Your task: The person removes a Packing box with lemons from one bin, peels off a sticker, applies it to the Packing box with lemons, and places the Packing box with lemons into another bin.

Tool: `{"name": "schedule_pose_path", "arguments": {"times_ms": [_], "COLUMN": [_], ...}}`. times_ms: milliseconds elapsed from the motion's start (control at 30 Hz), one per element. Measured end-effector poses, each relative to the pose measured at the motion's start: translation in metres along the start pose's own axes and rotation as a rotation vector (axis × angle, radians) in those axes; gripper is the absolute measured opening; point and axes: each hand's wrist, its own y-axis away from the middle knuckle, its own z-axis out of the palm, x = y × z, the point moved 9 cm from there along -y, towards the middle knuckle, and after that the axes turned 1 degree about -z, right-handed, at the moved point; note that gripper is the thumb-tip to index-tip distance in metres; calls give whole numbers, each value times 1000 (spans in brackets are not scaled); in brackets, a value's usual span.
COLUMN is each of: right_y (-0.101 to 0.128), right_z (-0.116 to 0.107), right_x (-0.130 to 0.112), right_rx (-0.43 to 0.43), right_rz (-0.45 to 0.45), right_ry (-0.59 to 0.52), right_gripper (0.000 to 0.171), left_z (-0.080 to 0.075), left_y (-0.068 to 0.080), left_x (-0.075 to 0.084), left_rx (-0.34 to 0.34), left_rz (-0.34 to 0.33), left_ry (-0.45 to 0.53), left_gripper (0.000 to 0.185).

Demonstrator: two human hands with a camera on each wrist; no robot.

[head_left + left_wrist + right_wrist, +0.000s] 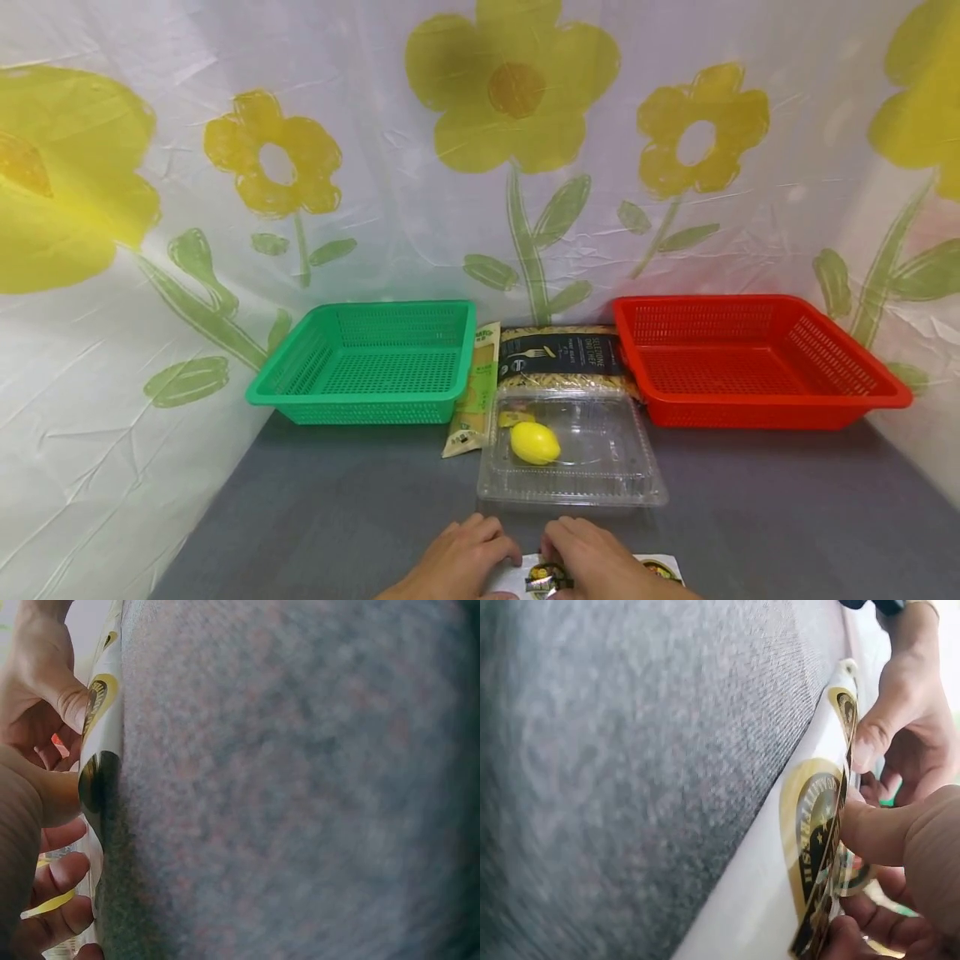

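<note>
A white sheet point(667, 564) printed with round gold-and-black labels lies at the near edge of the head view, between both hands. My left hand point(463, 557) grips its left part, thumb on the near side and fingers bent behind. Close beside it, my right hand point(588, 554) pinches the middle of the sheet. In the right wrist view a large round label point(802, 817) shows under the right thumb point(877, 829), where the sheet bends along a crease. The left wrist view shows the sheet nearly edge-on, with the left thumb point(60, 796) against it. Palms mostly hide the sheet from above.
Beyond the hands sits a clear plastic box point(600, 492), with a yellow lemon point(535, 443) showing at its left. Behind are a pasta bag point(558, 354) and a tan packet point(467, 425). A green basket point(367, 412) stands left, a red basket point(757, 415) right, before a flowered curtain point(390, 217).
</note>
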Motion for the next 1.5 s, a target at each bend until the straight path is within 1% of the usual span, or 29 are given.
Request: {"name": "schedule_pose_path", "arguments": {"times_ms": [133,167,367,500,600,733,800,833,900,1000,1133,1200,1267,1367,1433,1500], "right_y": [2,3,6,6,7,11,13,14,14,13,11,9,8,5,3,2], "right_z": [1,1,-7,-5,-7,-20,-28,-33,-41,-54,-72,-80,-88,-98,-104,-108], "right_x": [6,6,5,7,5,-4,-7,-8,-8,-7,-7,-8,-8,-8,-8,-7], "right_rx": [-38,-38,-23,-51,-47,-3,14,27,38,70,119,147,172,217,245,270], "right_rz": [43,41,-6,30,24,-56,-65,-70,-38,-2,25,19,16,4,1,7], "right_ry": [-140,-169,-283,-365,-424,-520,-579,-586,-609,-582,-531,-509,-504,-491,-483,-473], "right_gripper": [34,33,26,23,22,18,16,15,12,9,8,9,10,13,15,18], "left_z": [2,2,3,4,4,3,2,2,0,-4,-16,-26,-38,-57,-68,-77], "left_y": [-1,-1,-2,-3,-3,-4,-5,-6,-8,-11,-18,-21,-25,-30,-35,-40], "left_x": [-2,-2,-2,-3,-2,1,2,3,5,9,17,23,30,39,41,41], "left_rx": [-32,-37,-54,-73,-79,-77,-84,-87,-93,-102,-112,-90,-34,89,174,250], "left_rz": [-34,-40,-56,-72,-77,-78,-85,-89,-95,-93,-94,-75,-31,36,55,59], "left_ry": [11,14,11,3,-6,-22,-32,-39,-63,-83,-42,-6,20,57,94,138], "left_gripper": [31,30,27,27,27,27,25,24,21,17,10,7,6,4,3,3]}}
